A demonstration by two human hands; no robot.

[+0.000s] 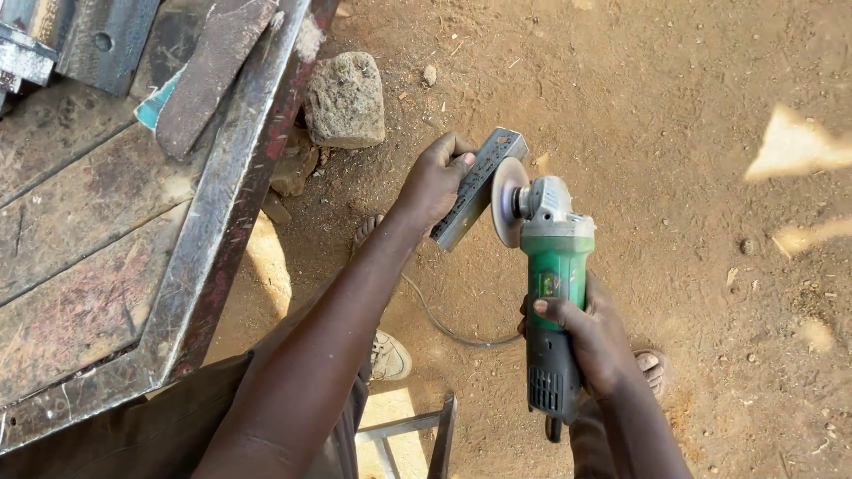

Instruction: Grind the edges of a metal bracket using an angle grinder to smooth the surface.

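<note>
My left hand [435, 180] grips a short grey metal bar [479, 186], held tilted above the dirt ground. In my right hand [590, 341] is a green and grey angle grinder [552, 293], gripped around its body. The grinder's round disc [508, 201] faces left and touches or nearly touches the side of the metal bar. Its black cable [444, 324] runs down across the ground between my arms.
A rusty metal workbench [191, 257] with scrap steel pieces [209, 71] fills the left side. A rough stone [344, 98] lies beside its edge. A metal frame [417, 435] stands near my sandalled feet [655, 368]. Bare sandy ground lies to the right.
</note>
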